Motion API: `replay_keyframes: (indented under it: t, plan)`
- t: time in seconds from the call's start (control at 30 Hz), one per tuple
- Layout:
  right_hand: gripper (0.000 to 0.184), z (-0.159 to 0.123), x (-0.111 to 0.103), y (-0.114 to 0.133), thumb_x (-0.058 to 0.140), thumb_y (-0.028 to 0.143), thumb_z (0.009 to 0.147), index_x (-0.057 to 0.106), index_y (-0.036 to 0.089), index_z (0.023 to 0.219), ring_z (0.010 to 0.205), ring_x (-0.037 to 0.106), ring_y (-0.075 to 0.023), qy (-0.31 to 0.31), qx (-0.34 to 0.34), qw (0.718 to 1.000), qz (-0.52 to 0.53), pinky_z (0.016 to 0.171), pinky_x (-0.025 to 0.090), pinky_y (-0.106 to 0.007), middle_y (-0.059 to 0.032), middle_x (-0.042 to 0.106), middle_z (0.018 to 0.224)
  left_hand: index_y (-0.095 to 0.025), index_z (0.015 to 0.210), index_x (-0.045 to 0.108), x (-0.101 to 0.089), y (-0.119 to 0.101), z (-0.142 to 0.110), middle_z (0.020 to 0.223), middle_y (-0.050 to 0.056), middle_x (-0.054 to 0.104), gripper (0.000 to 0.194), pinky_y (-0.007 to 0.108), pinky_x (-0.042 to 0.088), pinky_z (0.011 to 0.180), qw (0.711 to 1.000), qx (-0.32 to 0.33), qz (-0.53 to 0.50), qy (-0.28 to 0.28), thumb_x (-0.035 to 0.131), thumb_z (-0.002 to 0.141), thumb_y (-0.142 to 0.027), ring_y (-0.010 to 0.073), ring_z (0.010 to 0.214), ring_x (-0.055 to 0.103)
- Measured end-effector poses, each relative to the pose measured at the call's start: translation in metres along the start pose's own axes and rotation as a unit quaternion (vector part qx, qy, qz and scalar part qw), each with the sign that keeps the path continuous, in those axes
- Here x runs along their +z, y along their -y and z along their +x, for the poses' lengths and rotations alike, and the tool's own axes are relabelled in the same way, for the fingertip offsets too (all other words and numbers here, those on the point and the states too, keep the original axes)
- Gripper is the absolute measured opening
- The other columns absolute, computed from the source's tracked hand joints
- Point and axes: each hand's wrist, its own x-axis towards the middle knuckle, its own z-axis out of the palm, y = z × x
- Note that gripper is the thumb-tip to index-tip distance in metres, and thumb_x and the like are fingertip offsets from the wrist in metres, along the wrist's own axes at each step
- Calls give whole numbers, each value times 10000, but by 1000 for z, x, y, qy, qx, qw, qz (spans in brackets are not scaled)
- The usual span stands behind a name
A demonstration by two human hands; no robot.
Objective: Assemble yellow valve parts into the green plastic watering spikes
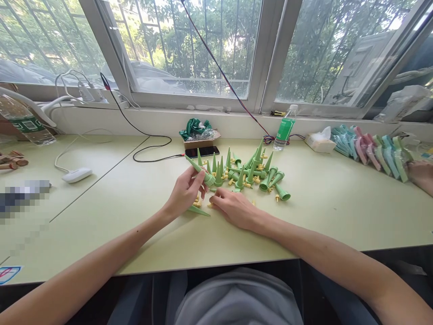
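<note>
My left hand point(184, 188) is closed around a green plastic watering spike point(209, 180), its pointed end tilted up to the left. Low over the table, the bent fingers of my right hand point(235, 207) pinch a small yellow plastic fitting point(210, 205); the fingertips partly cover it. Under my left hand lie another green spike point(199, 211) and a few yellow fittings point(197, 201). Just beyond both hands is a cluster of green spikes point(252, 174), some standing point up and others on their sides, with yellow fittings scattered among them.
Behind the cluster are a black phone point(202, 152) on a cable and a small box point(199, 142) with green plastic. A water bottle point(284, 128), tissue pack point(320, 141) and wrapped pastel items point(372, 149) stand to the right. Another person's hand point(421, 174) rests at the right edge.
</note>
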Motion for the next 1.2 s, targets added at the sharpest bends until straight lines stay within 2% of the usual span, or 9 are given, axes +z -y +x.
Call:
replay_keyframes:
  t: [0.1,0.2,0.3,0.43,0.53,0.77,0.97,1.2]
  plan:
    - [144,1,-1,0,474,174,1037,585,173,947,693,497,-138,1,-4,1000,-10,556,324,-249,-49,574,908,-178,941,544,0,3,0,813,18,572,383,251,532,438,1000,5,8,0,591,920,-558,126,586,600]
    - [163,0,-6,2,434,171,1046,564,172,948,692,496,-140,-26,-4,1000,16,573,356,-249,-48,566,904,-179,957,537,-1,6,0,843,31,588,383,252,536,450,1000,8,17,5,571,931,-560,128,601,606]
    - [177,-2,-10,1,355,133,1046,524,178,1014,689,489,-142,-98,-4,992,81,610,394,-249,-48,556,913,-181,978,532,-2,8,0,867,37,604,358,252,539,475,999,16,35,4,541,954,-538,127,613,608]
    - [193,-3,-13,-7,291,127,1041,467,205,1026,701,485,-151,-212,21,966,148,652,422,-255,-40,529,881,-188,997,526,-3,10,-1,773,-1,579,293,240,514,509,995,27,94,-5,496,993,-479,115,580,600]
    - [168,-2,-14,-13,304,185,1061,463,216,1016,726,509,-155,-252,51,951,170,690,437,-261,-38,537,875,-190,983,517,-3,12,-3,786,0,578,268,244,506,521,993,42,113,5,479,1003,-455,109,564,593]
    - [183,0,-12,-20,334,212,1065,497,209,982,769,540,-158,-253,52,950,175,716,443,-258,-52,576,902,-187,1029,528,1,14,-8,829,25,613,240,260,512,562,983,75,149,80,425,1025,-404,116,580,586]
    - [197,0,-9,-20,359,222,1065,530,201,968,715,504,-145,-237,37,953,183,689,419,-250,-36,553,869,-179,1005,536,3,13,-8,763,-2,561,167,211,453,532,970,141,180,87,420,1026,-297,87,562,525]
    - [218,-1,-10,-20,356,241,1069,536,199,955,684,470,-135,-224,37,956,188,665,397,-243,-25,528,839,-178,1010,528,3,15,-8,664,-49,458,139,185,376,482,967,159,180,90,419,1031,-262,65,498,401]
